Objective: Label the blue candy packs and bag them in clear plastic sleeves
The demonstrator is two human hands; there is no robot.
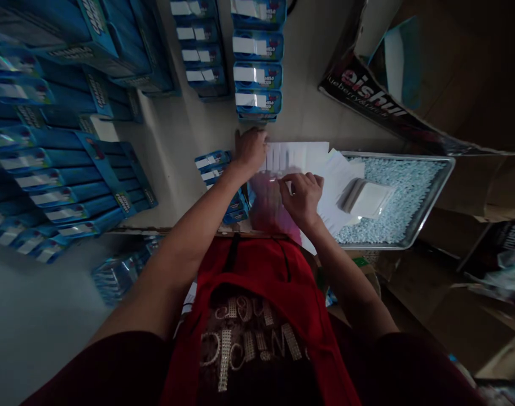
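A sheet of white label strips lies on the table in front of me, with clear pinkish plastic over or below its lower part. My right hand pinches thumb and forefinger together at a thin white label on this sheet. At the sheet's upper left edge is my left hand, palm down with curled fingers; what they grip is hidden. Just beyond it stands a row of blue packs bearing white labels. Smaller blue packs sit beside my left forearm, which partly covers them.
Tall stacks of blue packs fill the left side, with another row at the back. On the right, a metal tray holds pale blue pellets and a white block. An open dark carton stands behind the tray.
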